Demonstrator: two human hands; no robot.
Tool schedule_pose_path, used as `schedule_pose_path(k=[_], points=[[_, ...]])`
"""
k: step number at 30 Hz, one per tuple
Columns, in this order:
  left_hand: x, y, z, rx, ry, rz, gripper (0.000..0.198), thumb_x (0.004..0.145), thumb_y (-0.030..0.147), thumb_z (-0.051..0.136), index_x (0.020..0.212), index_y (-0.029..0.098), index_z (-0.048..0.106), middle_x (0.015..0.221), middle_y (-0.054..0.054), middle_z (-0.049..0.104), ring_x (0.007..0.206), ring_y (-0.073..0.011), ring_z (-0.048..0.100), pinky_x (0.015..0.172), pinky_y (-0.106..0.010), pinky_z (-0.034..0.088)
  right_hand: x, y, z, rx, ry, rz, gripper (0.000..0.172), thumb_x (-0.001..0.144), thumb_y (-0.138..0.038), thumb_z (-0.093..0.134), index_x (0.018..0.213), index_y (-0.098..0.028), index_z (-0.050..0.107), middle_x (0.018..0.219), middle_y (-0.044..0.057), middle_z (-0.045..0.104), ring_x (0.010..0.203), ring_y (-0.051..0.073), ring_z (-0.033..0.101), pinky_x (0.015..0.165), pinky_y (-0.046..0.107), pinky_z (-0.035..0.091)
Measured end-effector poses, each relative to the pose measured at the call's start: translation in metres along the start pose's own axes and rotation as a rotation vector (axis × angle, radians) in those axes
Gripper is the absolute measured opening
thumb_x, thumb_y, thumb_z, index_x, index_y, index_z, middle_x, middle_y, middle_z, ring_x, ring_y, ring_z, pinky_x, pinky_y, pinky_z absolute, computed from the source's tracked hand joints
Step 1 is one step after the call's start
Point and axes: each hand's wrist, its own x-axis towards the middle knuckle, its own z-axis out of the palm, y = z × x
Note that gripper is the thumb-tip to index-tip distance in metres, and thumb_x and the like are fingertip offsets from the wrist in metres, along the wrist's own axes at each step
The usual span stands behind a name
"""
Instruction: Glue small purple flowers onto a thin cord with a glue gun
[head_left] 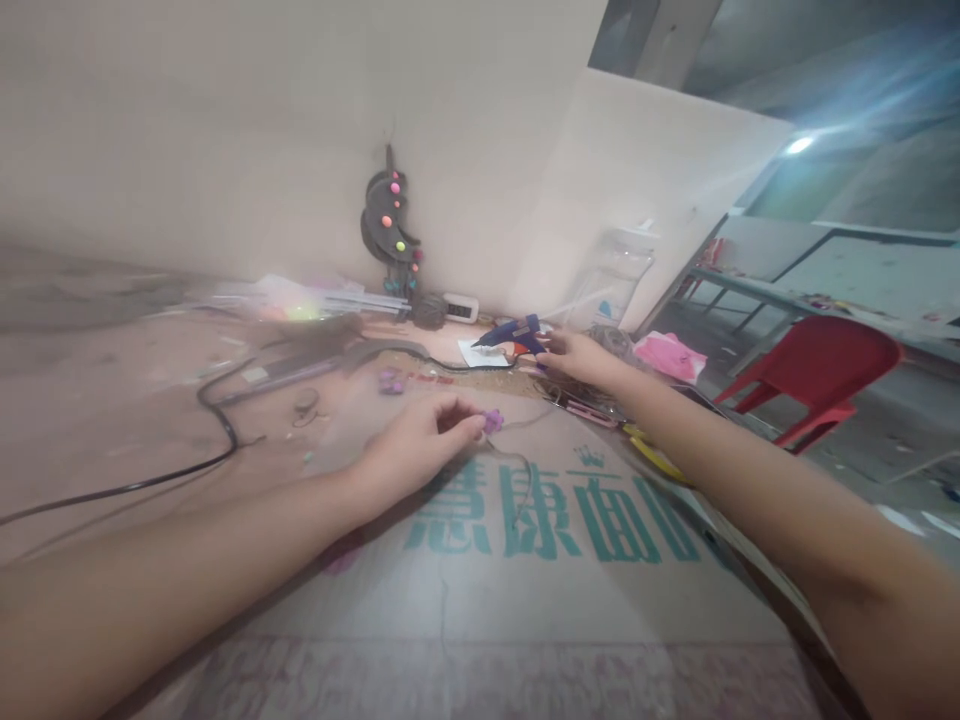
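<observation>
- While the left hand [424, 435] pinches a purple flower [493, 421] between thumb and fingers, a thin cord [528, 475] lies beside it on the printed sheet [525, 605].
- The flower sits at the fingertips, over the far part of the sheet.
- At the grip of the blue glue gun [514, 332] is the right hand [566, 358]; whether its fingers close on it, I cannot tell.
- The gun's nozzle points left above a white card [489, 359].
- Purple pieces [390, 380] lie beyond the left hand.

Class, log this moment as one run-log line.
left hand: pinching purple flower | right hand: at blue glue gun, grip unclear | white card: by gun's tip | wall: crescent ornament
</observation>
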Motion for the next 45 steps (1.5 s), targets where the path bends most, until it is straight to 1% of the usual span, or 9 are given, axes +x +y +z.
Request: schedule_pose_path(k=[6, 12, 17, 21, 25, 30, 38, 42, 45], points=[[0.001, -0.004, 0.001, -0.017, -0.011, 0.026, 0.028, 0.093, 0.046, 0.057, 0.093, 0.02, 0.068, 0.087, -0.002, 0.07, 0.078, -0.0172, 0.062, 0.064, -0.027, 0.044, 0.019, -0.01, 0.019, 0.02, -0.019, 0.071, 0.032, 0.083, -0.026, 0.073, 0.11, -0.008, 0.073, 0.106, 0.015, 0.078, 0.095, 0.028, 0.073, 0.087, 0.036, 0.056], [0.002, -0.006, 0.003, -0.055, 0.006, 0.02, 0.028, 0.093, 0.045, 0.058, 0.093, 0.019, 0.068, 0.086, -0.002, 0.071, 0.076, -0.0173, 0.061, 0.066, -0.027, 0.044, 0.02, -0.022, 0.012, 0.04, 0.068, 0.122, 0.023, 0.086, -0.025, 0.07, 0.104, -0.011, 0.073, 0.095, 0.012, 0.078, 0.089, 0.025, 0.073, 0.085, 0.034, 0.054], [0.003, -0.006, 0.003, -0.042, 0.012, 0.005, 0.027, 0.092, 0.044, 0.057, 0.091, 0.019, 0.067, 0.086, -0.002, 0.07, 0.076, -0.0174, 0.06, 0.065, -0.027, 0.042, 0.001, -0.027, 0.001, 0.142, 0.117, 0.132, 0.021, 0.088, -0.03, 0.067, 0.096, -0.012, 0.072, 0.081, 0.011, 0.077, 0.074, 0.022, 0.072, 0.073, 0.03, 0.055], [0.003, -0.005, 0.002, -0.043, 0.04, 0.026, 0.023, 0.092, 0.04, 0.057, 0.089, 0.019, 0.065, 0.085, -0.001, 0.068, 0.075, -0.0164, 0.06, 0.066, -0.027, 0.042, -0.031, -0.036, -0.004, 0.265, 0.058, 0.092, 0.023, 0.091, -0.032, 0.062, 0.082, -0.013, 0.072, 0.07, 0.008, 0.075, 0.066, 0.019, 0.071, 0.067, 0.028, 0.056], [0.003, -0.004, 0.002, -0.052, 0.056, 0.038, 0.021, 0.091, 0.038, 0.056, 0.087, 0.018, 0.064, 0.083, -0.001, 0.066, 0.074, -0.0161, 0.058, 0.066, -0.027, 0.042, -0.07, -0.039, -0.004, 0.438, 0.027, 0.013, 0.023, 0.086, -0.037, 0.067, 0.085, -0.016, 0.075, 0.075, 0.007, 0.077, 0.068, 0.02, 0.072, 0.071, 0.033, 0.059], [0.003, -0.002, 0.002, -0.087, 0.073, -0.021, 0.019, 0.088, 0.036, 0.06, 0.083, 0.018, 0.062, 0.074, 0.0, 0.061, 0.067, -0.0148, 0.055, 0.061, -0.026, 0.041, -0.104, -0.038, 0.007, 0.564, 0.052, -0.098, 0.03, 0.085, -0.044, 0.069, 0.101, -0.019, 0.076, 0.101, 0.008, 0.079, 0.089, 0.022, 0.074, 0.083, 0.036, 0.059], [0.005, -0.002, 0.0, -0.129, 0.091, -0.039, 0.018, 0.085, 0.036, 0.063, 0.083, 0.018, 0.062, 0.074, 0.0, 0.063, 0.064, -0.0136, 0.056, 0.06, -0.025, 0.043, -0.123, -0.035, 0.019, 0.358, 0.135, -0.073, 0.03, 0.085, -0.053, 0.064, 0.087, -0.023, 0.072, 0.09, 0.003, 0.076, 0.09, 0.026, 0.072, 0.089, 0.042, 0.056], [0.004, 0.004, -0.001, -0.124, 0.107, -0.05, 0.016, 0.083, 0.033, 0.062, 0.081, 0.017, 0.061, 0.075, 0.0, 0.063, 0.067, -0.014, 0.056, 0.063, -0.026, 0.043, -0.129, -0.031, 0.019, 0.385, 0.054, -0.191, 0.033, 0.09, -0.054, 0.057, 0.092, -0.027, 0.075, 0.097, 0.003, 0.078, 0.098, 0.025, 0.073, 0.094, 0.04, 0.056], [0.004, 0.007, -0.001, -0.106, 0.139, -0.043, 0.015, 0.083, 0.032, 0.062, 0.079, 0.017, 0.062, 0.075, 0.0, 0.062, 0.068, -0.0139, 0.056, 0.064, -0.026, 0.043, -0.13, -0.03, 0.02, 0.387, 0.027, -0.193, 0.033, 0.09, -0.054, 0.057, 0.096, -0.028, 0.077, 0.102, 0.002, 0.079, 0.101, 0.025, 0.073, 0.097, 0.04, 0.055]])
